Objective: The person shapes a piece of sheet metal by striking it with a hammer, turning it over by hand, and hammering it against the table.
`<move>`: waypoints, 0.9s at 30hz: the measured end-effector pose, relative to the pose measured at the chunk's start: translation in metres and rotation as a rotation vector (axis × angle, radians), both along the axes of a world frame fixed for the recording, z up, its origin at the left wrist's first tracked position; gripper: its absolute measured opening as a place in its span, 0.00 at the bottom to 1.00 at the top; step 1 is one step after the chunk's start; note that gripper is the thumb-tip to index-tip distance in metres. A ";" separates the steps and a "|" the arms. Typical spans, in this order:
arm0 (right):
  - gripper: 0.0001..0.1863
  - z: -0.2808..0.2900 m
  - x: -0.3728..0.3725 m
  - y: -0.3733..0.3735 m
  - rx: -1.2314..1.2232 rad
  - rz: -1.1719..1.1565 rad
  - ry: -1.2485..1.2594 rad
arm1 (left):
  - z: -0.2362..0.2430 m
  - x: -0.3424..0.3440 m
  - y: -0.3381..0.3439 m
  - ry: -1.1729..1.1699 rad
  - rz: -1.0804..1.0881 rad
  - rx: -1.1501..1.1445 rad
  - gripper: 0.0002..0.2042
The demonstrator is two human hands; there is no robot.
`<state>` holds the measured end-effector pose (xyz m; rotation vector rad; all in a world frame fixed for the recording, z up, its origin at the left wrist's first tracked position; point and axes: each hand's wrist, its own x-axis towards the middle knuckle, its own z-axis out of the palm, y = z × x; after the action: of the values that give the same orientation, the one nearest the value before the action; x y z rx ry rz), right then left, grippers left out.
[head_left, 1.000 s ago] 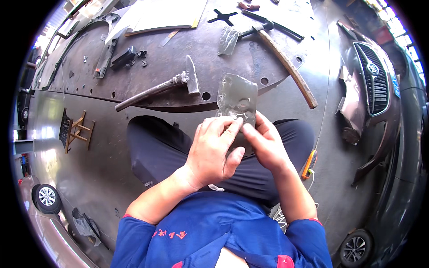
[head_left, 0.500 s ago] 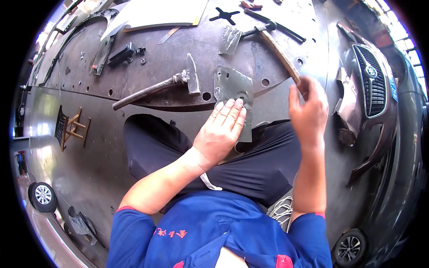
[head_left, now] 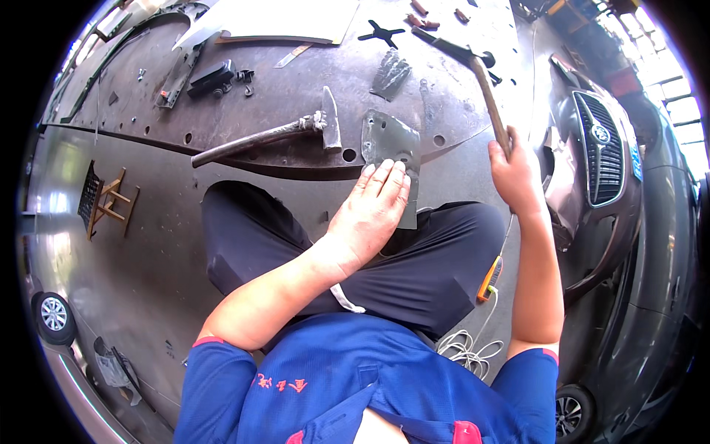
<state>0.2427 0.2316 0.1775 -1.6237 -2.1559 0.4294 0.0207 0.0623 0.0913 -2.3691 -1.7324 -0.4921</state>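
Note:
My left hand (head_left: 367,212) lies flat on a bent grey-green sheet metal piece (head_left: 386,133), fingers stretched out and close together. The piece overhangs the near edge of a dark metal worktable, its lower end above my lap. To the right, my right hand (head_left: 515,172) is closed round the lower end of a hammer's wooden handle (head_left: 491,100). That hammer's dark head, at the far end of the handle, overlaps a black bar behind it and is hard to make out. A second hammer (head_left: 259,139) lies on the table left of the sheet piece.
On the dark worktable (head_left: 244,122) lie a crumpled clear scrap (head_left: 390,74), a black cross-shaped part (head_left: 381,33), a black bracket (head_left: 213,79) and a white panel (head_left: 288,21). Cars stand both sides; a bumper with grille (head_left: 603,148) is at right. White cable (head_left: 470,351) coils beside me.
My right hand has moved slightly right with the hammer, whose handle now stands steeper in view. My left hand stays on the sheet piece. The whole view has shifted a little.

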 end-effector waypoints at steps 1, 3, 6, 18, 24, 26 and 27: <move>0.21 0.002 0.004 -0.007 -0.054 0.034 0.088 | -0.001 -0.001 -0.001 -0.004 0.003 -0.001 0.25; 0.19 0.001 0.019 -0.031 -0.344 0.078 0.373 | -0.003 -0.001 0.002 0.005 -0.015 -0.003 0.25; 0.16 0.008 0.017 -0.085 -0.696 0.126 0.661 | -0.004 0.001 0.003 -0.016 -0.024 0.008 0.25; 0.19 0.090 -0.018 -0.113 0.292 0.449 1.025 | -0.008 -0.003 0.000 -0.022 -0.025 0.038 0.25; 0.14 0.023 -0.005 -0.116 -0.156 0.242 0.066 | -0.008 -0.003 0.000 -0.037 -0.013 0.008 0.24; 0.11 0.091 -0.009 -0.115 -0.066 0.239 0.213 | -0.005 -0.006 0.004 -0.033 -0.008 0.015 0.24; 0.10 0.113 -0.012 -0.111 -0.061 0.236 0.378 | -0.004 -0.008 0.006 -0.036 -0.024 0.032 0.24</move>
<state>0.2307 0.1205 0.2901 -1.2009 -2.0585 0.8095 0.0126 0.0685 0.0872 -2.3765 -1.6996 -0.5655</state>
